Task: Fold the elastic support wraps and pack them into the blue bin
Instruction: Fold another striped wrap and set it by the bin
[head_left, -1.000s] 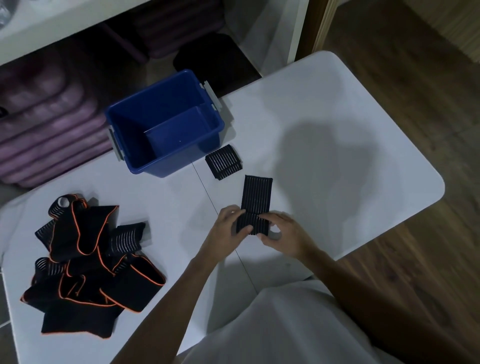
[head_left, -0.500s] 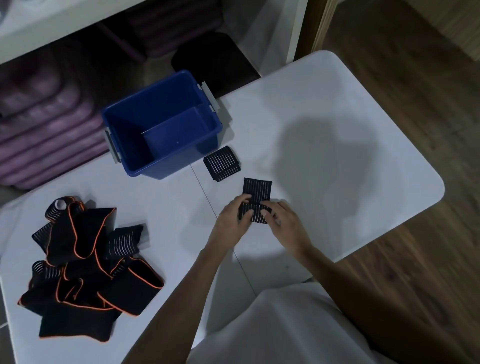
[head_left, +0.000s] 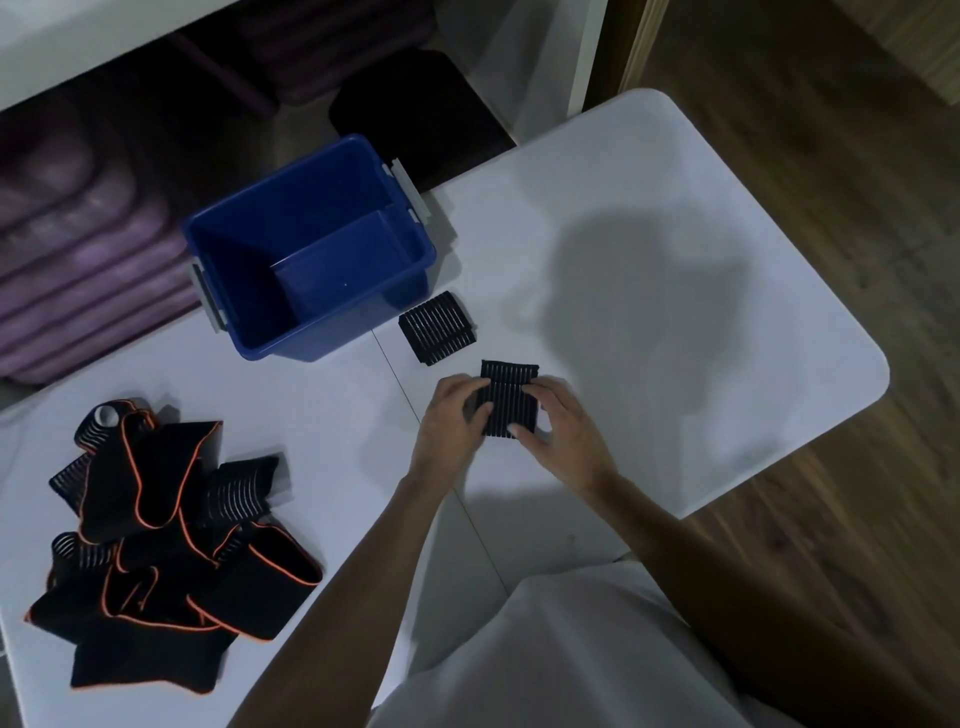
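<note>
Item: ribbed wrap (head_left: 508, 397), which I saw pinched by left hand (head_left: 453, 415) and right hand (head_left: 558, 422) (fingers curled); blue bin (head_left: 415, 249) near.

On the white worktop (head_left: 649, 332), both hands meet over a black ribbed wrap (head_left: 508, 397) that lies folded into a short block: the left hand (head_left: 451, 421) grips its left edge with curled fingers (head_left: 475, 402), and the right hand (head_left: 558, 423) pinches its right edge and near corner. Just beyond it lies a second folded wrap (head_left: 437, 327), close beside the near right corner of the blue bin (head_left: 311, 244), whose grey latches sit at either end. Well apart to the left, a loose heap of black wraps with orange edging (head_left: 156, 561) sprawls across the worktop.
</note>
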